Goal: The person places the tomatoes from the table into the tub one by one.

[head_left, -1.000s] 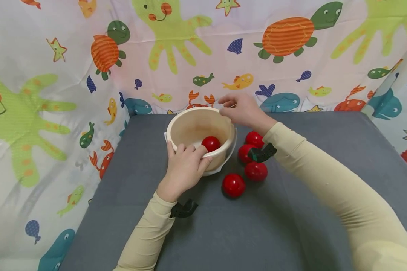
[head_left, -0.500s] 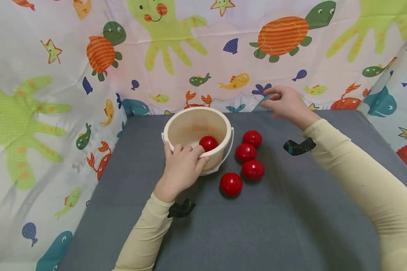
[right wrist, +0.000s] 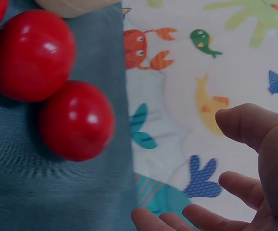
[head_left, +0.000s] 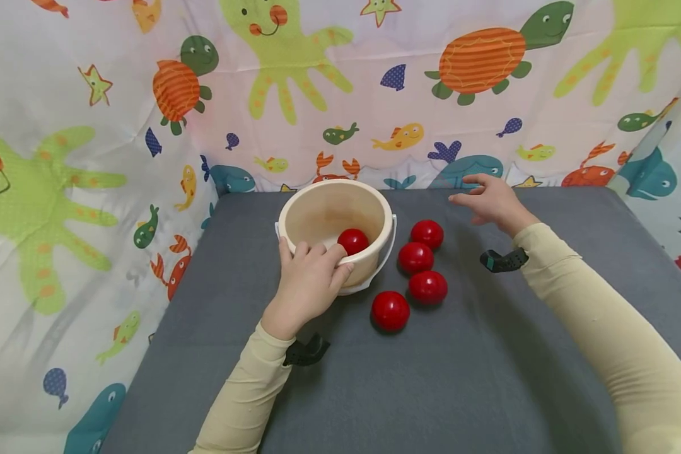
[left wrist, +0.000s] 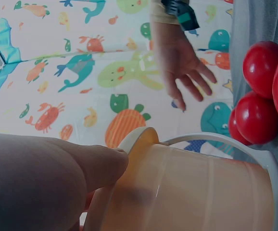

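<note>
The right hand point(head_left: 490, 200) has left the bucket point(head_left: 336, 227) and now hovers empty, fingers apart, beyond four red balls point(head_left: 415, 257) on the worktop point(head_left: 431, 378); one ball point(head_left: 353, 241) lies inside. The left hand point(head_left: 309, 280) still grips the rim.

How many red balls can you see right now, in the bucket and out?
5: one red ball inside the bucket; four on the grey table beside it. None seems hidden.
</note>
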Demonstrator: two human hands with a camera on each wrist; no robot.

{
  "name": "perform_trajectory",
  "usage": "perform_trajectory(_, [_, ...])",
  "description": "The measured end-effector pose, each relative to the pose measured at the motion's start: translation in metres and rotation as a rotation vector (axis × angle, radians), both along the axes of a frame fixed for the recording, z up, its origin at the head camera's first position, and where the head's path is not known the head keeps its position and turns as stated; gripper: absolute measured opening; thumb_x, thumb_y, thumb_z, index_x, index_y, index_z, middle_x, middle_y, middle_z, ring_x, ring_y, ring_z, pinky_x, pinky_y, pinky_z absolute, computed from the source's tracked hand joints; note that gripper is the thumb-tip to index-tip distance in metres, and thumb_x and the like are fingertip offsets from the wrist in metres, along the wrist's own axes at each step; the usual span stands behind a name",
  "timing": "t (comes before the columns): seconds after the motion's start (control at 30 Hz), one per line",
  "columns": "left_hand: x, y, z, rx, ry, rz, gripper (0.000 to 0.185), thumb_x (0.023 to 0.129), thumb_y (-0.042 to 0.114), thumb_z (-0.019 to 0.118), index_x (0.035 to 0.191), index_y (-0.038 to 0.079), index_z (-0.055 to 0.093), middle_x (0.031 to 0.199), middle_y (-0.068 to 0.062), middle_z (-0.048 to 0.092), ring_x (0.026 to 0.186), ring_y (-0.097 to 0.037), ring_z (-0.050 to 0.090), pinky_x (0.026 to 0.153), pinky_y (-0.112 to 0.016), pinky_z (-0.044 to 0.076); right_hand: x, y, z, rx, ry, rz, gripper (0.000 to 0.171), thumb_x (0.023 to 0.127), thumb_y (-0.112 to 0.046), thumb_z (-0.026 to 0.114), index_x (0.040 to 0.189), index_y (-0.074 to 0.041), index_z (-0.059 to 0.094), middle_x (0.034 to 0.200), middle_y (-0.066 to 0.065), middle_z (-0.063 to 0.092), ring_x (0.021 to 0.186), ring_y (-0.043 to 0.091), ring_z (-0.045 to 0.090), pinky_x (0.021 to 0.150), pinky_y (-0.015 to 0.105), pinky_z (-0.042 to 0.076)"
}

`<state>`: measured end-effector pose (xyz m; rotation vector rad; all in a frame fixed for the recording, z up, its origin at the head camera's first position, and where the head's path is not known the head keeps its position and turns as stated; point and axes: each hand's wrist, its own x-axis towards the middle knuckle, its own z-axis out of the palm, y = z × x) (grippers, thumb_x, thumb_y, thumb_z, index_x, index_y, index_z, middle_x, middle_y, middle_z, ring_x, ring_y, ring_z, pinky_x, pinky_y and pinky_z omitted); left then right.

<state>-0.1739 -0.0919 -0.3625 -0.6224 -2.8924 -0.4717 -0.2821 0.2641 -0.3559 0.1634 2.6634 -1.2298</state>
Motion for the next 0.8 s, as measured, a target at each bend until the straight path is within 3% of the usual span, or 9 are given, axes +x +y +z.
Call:
perform_trajectory(0.17, [0.000, 0.000, 0.002, -0.003, -0.001, 0.001, 0.019, 0.100, 0.036, 0.063, 0.105, 0.019, 0.068, 0.098, -0.010, 0.068, 0.107, -0.035, 0.056, 0.115, -0.080, 0.008, -0.001, -0.005, -0.021, -0.019, -0.052, 0.008, 0.082, 0.099, -0.042, 0.064, 0.160, -0.005, 0.025, 0.157, 0.034, 0.035, 0.133, 0.051, 0.050, 0.098, 0.054, 0.054])
perform_trajectory(0.47, [0.000, -0.001, 0.001, -0.010, -0.007, 0.007, 0.020, 0.100, 0.037, 0.063, 0.107, 0.019, 0.068, 0.100, -0.010, 0.068, 0.108, -0.035, 0.056, 0.116, -0.079, 0.009, -0.005, -0.021, -0.055, -0.057, -0.084, 0.027, 0.075, 0.099, -0.036, 0.063, 0.157, -0.002, 0.031, 0.156, 0.034, 0.036, 0.134, 0.049, 0.047, 0.094, 0.052, 0.057])
perform_trajectory(0.8, [-0.001, -0.001, 0.000, -0.005, -0.010, 0.003, 0.018, 0.099, 0.037, 0.063, 0.106, 0.020, 0.067, 0.100, -0.009, 0.068, 0.109, -0.034, 0.056, 0.117, -0.078, 0.009, -0.007, -0.038, -0.073, -0.099, -0.072, 0.016, 0.066, 0.100, -0.033, 0.063, 0.154, -0.004, 0.038, 0.152, 0.031, 0.044, 0.127, 0.046, 0.054, 0.096, 0.053, 0.056])
